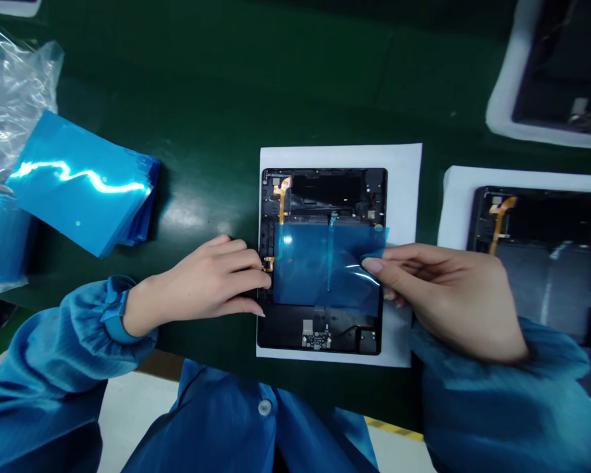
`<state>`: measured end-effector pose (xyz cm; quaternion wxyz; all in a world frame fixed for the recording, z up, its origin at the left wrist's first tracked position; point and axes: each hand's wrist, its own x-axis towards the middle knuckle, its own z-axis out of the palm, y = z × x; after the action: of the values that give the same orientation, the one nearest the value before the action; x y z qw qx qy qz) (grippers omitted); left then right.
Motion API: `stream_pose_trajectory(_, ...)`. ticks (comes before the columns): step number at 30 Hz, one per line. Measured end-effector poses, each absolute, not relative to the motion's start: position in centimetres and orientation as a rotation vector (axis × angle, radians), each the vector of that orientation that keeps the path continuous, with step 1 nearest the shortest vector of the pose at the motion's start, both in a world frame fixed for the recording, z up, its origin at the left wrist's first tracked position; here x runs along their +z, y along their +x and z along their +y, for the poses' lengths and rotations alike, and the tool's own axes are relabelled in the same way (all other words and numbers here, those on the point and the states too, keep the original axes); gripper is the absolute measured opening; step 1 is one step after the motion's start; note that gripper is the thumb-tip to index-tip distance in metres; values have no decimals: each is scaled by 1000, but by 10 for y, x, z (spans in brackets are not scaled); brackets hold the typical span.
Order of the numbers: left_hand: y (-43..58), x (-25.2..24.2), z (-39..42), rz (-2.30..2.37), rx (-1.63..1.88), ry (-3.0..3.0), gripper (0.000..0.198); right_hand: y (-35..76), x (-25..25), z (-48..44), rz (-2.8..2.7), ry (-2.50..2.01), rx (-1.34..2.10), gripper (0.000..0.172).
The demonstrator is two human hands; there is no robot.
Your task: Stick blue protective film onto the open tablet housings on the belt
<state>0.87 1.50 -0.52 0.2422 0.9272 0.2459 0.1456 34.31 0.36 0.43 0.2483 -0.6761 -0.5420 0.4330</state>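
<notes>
Film (325, 266) (blue) hides tablet (320, 328) middle.

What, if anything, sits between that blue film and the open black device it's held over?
Nothing visible. The blue film lies over the middle of the open device, pinched at its right edge by the right hand; the left hand rests at the device's left edge.

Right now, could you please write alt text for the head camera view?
Two hands lay a blue film over an open tablet on white paper: the right hand pinches the film's edge, the left hand rests at the tablet's side. A stack of blue films lies left.
</notes>
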Motion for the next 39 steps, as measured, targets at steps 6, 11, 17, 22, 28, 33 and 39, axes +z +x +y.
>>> stream_pose_trajectory(6,7,-4,16,668,401,2522,33,338,8,4,-1443,-1828,1216,40)
stream_pose_trajectory(11,15,5,17,737,518,2569,31,339,6,-1,-1523,-1822,956,36)
stream_pose_trajectory(17,76,10,27,724,145,2897,30,347,6,-3,-1562,-1855,607,29)
stream_pose_trajectory(22,114,4,43,674,27,2845,45,348,10,-5,-1683,-1773,561,26)
stream_pose_trajectory(28,52,0,46,968,292,2622,56,331,14,-5,-2438,-1194,393,34)
stream_pose_trajectory(33,10,-10,32,1133,155,2523,132,309,-1,19,-2884,-748,97,55)
stream_pose_trajectory(39,15,-12,31,1131,67,2468,142,299,-10,31,-2867,-850,-49,57)
